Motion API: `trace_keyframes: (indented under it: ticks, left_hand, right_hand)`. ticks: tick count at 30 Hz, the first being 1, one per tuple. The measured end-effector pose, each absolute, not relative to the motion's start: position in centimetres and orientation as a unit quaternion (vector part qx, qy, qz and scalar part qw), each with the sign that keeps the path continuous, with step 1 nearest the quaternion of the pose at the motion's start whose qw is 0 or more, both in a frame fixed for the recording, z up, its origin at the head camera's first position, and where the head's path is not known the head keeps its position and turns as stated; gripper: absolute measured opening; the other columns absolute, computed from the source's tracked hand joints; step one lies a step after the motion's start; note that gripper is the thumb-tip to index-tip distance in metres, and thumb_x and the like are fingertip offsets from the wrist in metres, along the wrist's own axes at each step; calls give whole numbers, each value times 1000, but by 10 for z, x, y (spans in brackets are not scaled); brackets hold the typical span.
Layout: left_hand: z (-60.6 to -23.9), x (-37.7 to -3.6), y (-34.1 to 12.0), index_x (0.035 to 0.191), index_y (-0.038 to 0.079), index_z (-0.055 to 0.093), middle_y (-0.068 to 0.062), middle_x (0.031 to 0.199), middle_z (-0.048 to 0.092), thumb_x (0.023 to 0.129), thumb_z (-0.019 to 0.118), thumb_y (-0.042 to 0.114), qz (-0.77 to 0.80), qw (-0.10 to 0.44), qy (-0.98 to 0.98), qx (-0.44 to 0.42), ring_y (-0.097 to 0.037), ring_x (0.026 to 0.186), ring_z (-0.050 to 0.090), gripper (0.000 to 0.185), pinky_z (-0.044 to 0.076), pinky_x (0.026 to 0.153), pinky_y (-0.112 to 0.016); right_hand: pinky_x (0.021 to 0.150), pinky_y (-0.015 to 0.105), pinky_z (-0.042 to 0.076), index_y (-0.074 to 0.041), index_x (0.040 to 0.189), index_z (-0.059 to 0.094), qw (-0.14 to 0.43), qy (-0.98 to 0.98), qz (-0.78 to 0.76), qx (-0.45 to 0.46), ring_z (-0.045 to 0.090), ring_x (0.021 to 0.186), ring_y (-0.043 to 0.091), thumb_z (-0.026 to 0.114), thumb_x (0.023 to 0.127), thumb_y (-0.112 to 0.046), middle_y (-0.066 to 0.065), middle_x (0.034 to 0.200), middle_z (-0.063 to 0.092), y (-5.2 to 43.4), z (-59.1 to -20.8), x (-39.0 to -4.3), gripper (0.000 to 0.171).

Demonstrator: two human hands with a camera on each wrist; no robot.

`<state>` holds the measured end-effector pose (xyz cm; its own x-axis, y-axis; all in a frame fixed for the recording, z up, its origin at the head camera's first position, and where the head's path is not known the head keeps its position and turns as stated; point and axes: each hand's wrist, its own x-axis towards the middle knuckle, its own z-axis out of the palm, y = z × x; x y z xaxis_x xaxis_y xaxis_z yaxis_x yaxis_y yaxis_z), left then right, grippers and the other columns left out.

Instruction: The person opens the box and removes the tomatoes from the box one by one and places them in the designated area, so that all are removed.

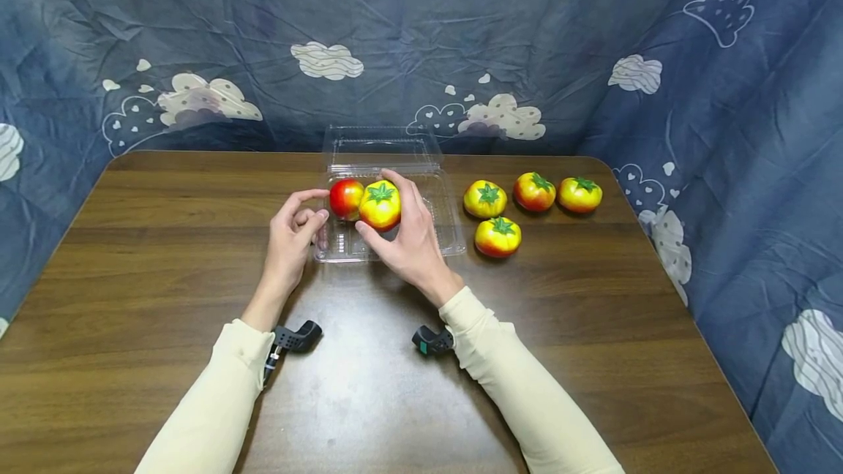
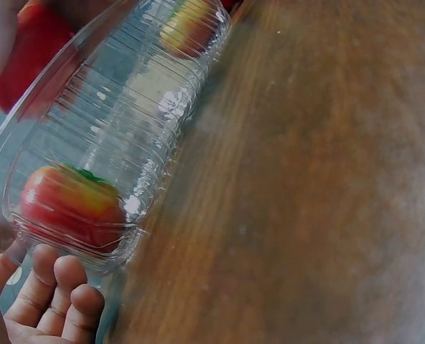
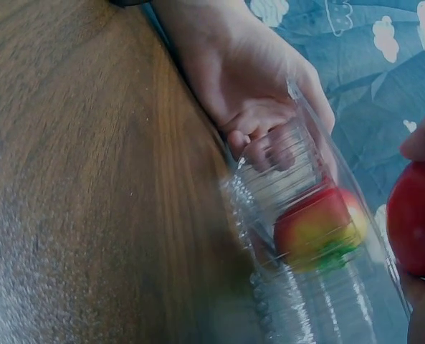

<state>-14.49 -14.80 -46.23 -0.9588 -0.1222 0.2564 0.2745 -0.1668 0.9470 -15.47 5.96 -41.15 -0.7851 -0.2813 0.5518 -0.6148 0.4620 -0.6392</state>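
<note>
A clear plastic clamshell container (image 1: pixel 453 236) lies on the table with its lid raised at the back. Inside, at the left end, sits a red-and-yellow tomato (image 1: pixel 345 200). My right hand (image 1: pixel 415 240) grips another tomato (image 1: pixel 380 205) between thumb and fingers, over the container and close beside the first one; its green leafy top faces up. At the container's left end is my left hand (image 1: pixel 290 232), index finger reaching over the rim toward the first tomato. In the left wrist view, its bent fingers (image 2: pixel 54 294) are right at the plastic wall.
Several more tomatoes stand to the right of the container, among them a front one (image 1: pixel 497 238) and a far-right one (image 1: pixel 579 194). The brown wooden table (image 1: pixel 369 386) ends at the back against a blue cloud-print curtain (image 1: pixel 263 20).
</note>
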Motion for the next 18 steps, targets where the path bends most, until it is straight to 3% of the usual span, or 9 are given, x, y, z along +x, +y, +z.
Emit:
trace_keyframes:
  ticks: [8, 14, 18]
  left_hand:
    - [-462, -144, -148, 127, -3, 58, -18, 62, 47, 95, 63, 3, -765, 130, -628, -60, -22, 46, 47, 34, 43, 41, -21]
    - [-462, -144, -148, 127, -4, 57, -18, 62, 47, 95, 62, 2, -763, 130, -631, -62, -20, 46, 47, 33, 43, 42, -21]
    - [-461, -144, -148, 127, -5, 57, -18, 62, 47, 95, 62, 2, -763, 128, -631, -60, -21, 46, 48, 34, 43, 41, -21]
  right_hand:
    - [98, 34, 50, -11, 143, 42, 192, -849, 436, 229, 61, 111, 19, 77, 82, -46, 5, 132, 59, 61, -403, -148, 79]
    - [99, 32, 48, -12, 134, 49, 203, -844, 438, 235, 56, 116, 15, 84, 74, -44, 1, 131, 56, 66, -400, -148, 76]
    - [98, 34, 47, -15, 135, 51, 225, -838, 437, 236, 51, 118, 16, 85, 72, -33, 3, 131, 49, 68, -398, -150, 74]
